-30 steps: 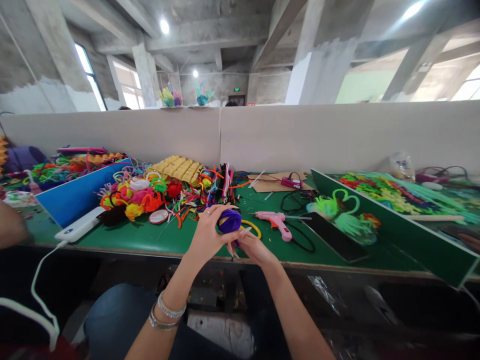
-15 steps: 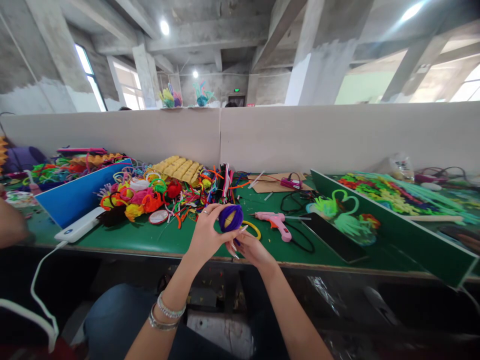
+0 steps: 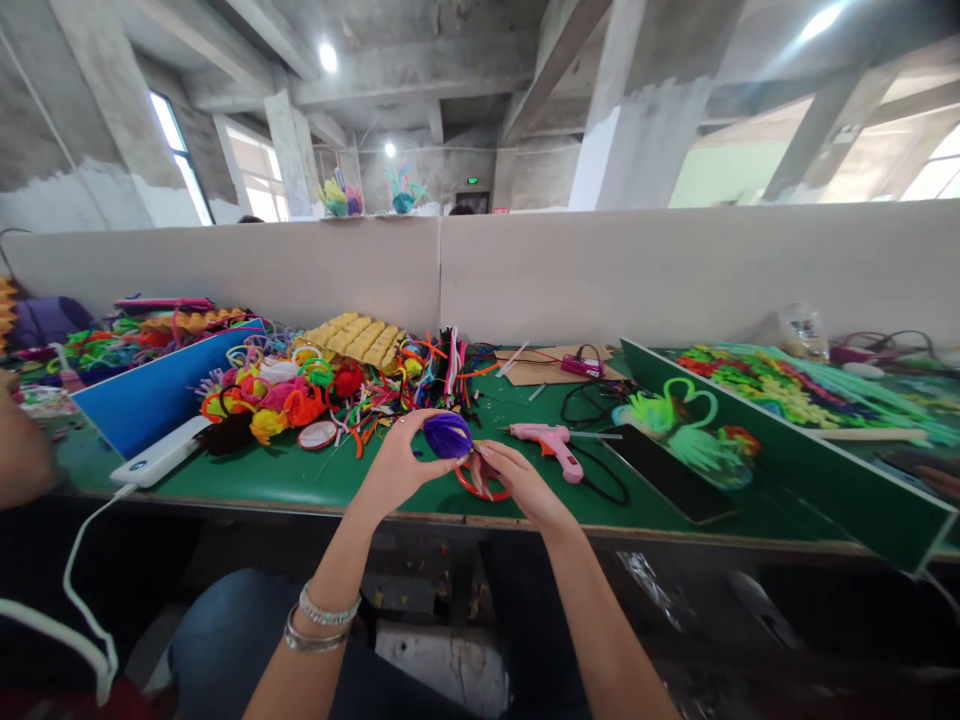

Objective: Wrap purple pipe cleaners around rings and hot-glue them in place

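Purple pipe-cleaner ball (image 3: 448,437), pinched between thumb and fingertips of the left hand (image 3: 397,465) above the green-topped work table's (image 3: 300,478) near edge, right hand's (image 3: 517,482) fingers pressed together at its side (red pipe-cleaner ring (image 3: 463,481) beneath): a slack pinch could drop it off the edge.

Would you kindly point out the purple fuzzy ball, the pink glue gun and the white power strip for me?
purple fuzzy ball (image 3: 448,436): head view, middle of its fluffy top.
pink glue gun (image 3: 544,434): head view, on its barrel.
white power strip (image 3: 159,451): head view, middle of its top face.
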Demonstrator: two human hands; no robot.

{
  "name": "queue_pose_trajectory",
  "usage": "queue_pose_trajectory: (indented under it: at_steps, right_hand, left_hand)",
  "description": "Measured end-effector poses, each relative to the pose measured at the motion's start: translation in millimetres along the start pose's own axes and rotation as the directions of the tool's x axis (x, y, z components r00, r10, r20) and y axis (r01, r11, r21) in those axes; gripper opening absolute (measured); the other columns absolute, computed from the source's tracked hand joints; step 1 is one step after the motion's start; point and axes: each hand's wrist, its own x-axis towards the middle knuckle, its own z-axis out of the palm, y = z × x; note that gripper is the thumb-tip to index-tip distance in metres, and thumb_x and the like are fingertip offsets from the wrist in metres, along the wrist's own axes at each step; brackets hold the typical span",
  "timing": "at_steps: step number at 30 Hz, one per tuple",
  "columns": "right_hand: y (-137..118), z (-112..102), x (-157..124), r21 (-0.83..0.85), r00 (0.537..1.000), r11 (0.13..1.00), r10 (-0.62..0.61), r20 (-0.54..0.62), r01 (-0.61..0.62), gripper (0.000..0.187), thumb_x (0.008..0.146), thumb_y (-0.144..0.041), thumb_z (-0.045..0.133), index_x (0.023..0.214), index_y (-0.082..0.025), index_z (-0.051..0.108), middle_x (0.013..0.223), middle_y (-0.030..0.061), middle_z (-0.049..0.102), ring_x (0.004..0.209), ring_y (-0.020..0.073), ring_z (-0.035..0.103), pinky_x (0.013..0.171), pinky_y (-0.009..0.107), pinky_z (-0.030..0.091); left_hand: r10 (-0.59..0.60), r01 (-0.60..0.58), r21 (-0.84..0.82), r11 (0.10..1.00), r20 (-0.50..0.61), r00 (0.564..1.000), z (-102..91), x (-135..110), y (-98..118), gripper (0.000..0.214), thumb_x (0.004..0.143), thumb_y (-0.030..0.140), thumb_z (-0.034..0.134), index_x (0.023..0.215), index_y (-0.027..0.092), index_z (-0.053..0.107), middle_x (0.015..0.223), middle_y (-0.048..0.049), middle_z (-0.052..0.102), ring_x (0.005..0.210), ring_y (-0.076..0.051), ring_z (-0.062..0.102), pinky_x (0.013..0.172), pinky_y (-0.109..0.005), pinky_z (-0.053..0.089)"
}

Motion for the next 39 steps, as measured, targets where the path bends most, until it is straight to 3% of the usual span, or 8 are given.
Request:
queue_pose_trajectory:
  at_steps: [8, 20, 23, 26, 28, 32, 35, 39]
  right_hand:
    - [-17.5, 2.6, -5.5, -0.307, 0.999, 0.951, -0.039, -0.007, 0.035, 0.034, 0.087, -0.045, 0.043, 0.068, -0.018, 0.050, 0.066, -0.0021, 0.048, 0.060, 0.0093, 0.042, 0.058, 0.022, 0.036]
    - [-23.9, 6.5, -8.7, -0.428, 0.999, 0.903, -0.036, 0.019, 0.040, 0.031, 0.086, -0.045, 0.044, 0.077, -0.017, 0.055, 0.069, -0.0012, 0.050, 0.062, 0.0104, 0.043, 0.056, 0.022, 0.035]
    - [-32.6, 7.2, -12.4, -0.448, 0.998, 0.893, -0.024, 0.056, 0.047, 0.030, 0.083, -0.046, 0.050, 0.077, -0.017, 0.055, 0.069, -0.0012, 0.050, 0.061, 0.0099, 0.043, 0.055, 0.022, 0.034]
    - [-39.3, 6.9, -15.8, -0.408, 0.994, 0.910, -0.038, 0.104, 0.077, 0.032, 0.078, -0.049, 0.055, 0.076, -0.017, 0.055, 0.068, -0.0009, 0.052, 0.061, 0.0102, 0.045, 0.057, 0.022, 0.035]
    - [-42.1, 6.6, -17.2, -0.372, 0.992, 0.924, -0.046, 0.119, 0.087, 0.033, 0.078, -0.049, 0.055, 0.074, -0.017, 0.055, 0.067, -0.0009, 0.052, 0.061, 0.0102, 0.045, 0.057, 0.022, 0.036]
    - [-45.2, 7.6, -17.9, -0.326, 0.994, 0.943, -0.041, 0.106, 0.073, 0.033, 0.081, -0.048, 0.051, 0.071, -0.016, 0.054, 0.064, -0.0018, 0.049, 0.059, 0.0092, 0.042, 0.055, 0.022, 0.034]
    - [-45.4, 8.1, -17.7, -0.330, 0.994, 0.942, -0.031, 0.102, 0.063, 0.034, 0.082, -0.048, 0.050, 0.071, -0.016, 0.054, 0.064, -0.0022, 0.048, 0.058, 0.0087, 0.041, 0.054, 0.022, 0.032]
    - [-42.6, 7.0, -17.6, -0.338, 0.992, 0.939, -0.026, 0.121, 0.066, 0.033, 0.083, -0.046, 0.049, 0.071, -0.016, 0.054, 0.064, -0.0020, 0.048, 0.059, 0.0090, 0.041, 0.055, 0.022, 0.032]
  left_hand:
    - [0.075, -0.074, 0.196, 0.978, 0.004, 0.997, 2.2, 1.3, -5.0, 0.048, 0.063, 0.029, 0.072, 0.108, 0.022, 0.056, 0.106, -0.0054, 0.063, 0.100, -0.023, 0.054, 0.090, -0.040, 0.040]
    - [0.116, -0.105, 0.341, 0.934, -0.012, 0.993, 3.4, 2.4, -7.1, 0.045, 0.064, 0.027, 0.071, 0.106, 0.023, 0.057, 0.105, -0.0048, 0.064, 0.101, -0.025, 0.054, 0.091, -0.042, 0.039]
    - [0.059, -0.040, 0.225, 0.973, -0.077, 0.995, 3.9, 2.9, -4.9, 0.044, 0.064, 0.032, 0.071, 0.104, 0.021, 0.058, 0.103, -0.0060, 0.064, 0.098, -0.024, 0.056, 0.090, -0.041, 0.040]
    - [-0.077, 0.067, -0.080, 0.995, -0.126, 0.989, 6.6, 4.4, -5.8, 0.048, 0.062, 0.038, 0.071, 0.103, 0.019, 0.056, 0.100, -0.0059, 0.064, 0.091, -0.020, 0.059, 0.084, -0.035, 0.045]
    - [-0.200, 0.153, -0.332, 0.931, -0.112, 0.973, 9.4, 6.3, -8.6, 0.049, 0.061, 0.042, 0.071, 0.100, 0.018, 0.056, 0.094, -0.0047, 0.065, 0.085, -0.018, 0.061, 0.077, -0.031, 0.048]
    - [-0.382, 0.302, -0.668, 0.680, 0.030, 0.924, 13.9, 9.6, -12.4, 0.047, 0.072, 0.058, 0.051, 0.097, 0.019, 0.058, 0.080, -0.0027, 0.067, 0.071, -0.017, 0.064, 0.065, -0.030, 0.051]
    - [-0.430, 0.352, -0.743, 0.570, 0.096, 0.898, 15.3, 9.2, -9.6, 0.051, 0.076, 0.064, 0.038, 0.095, 0.021, 0.060, 0.071, -0.0029, 0.067, 0.057, -0.015, 0.062, 0.056, -0.030, 0.051]
    - [-0.386, 0.370, -0.757, 0.538, 0.169, 0.907, 15.0, 6.2, -5.1, 0.054, 0.077, 0.066, 0.034, 0.084, 0.020, 0.061, 0.068, -0.0041, 0.066, 0.052, -0.014, 0.059, 0.052, -0.030, 0.050]
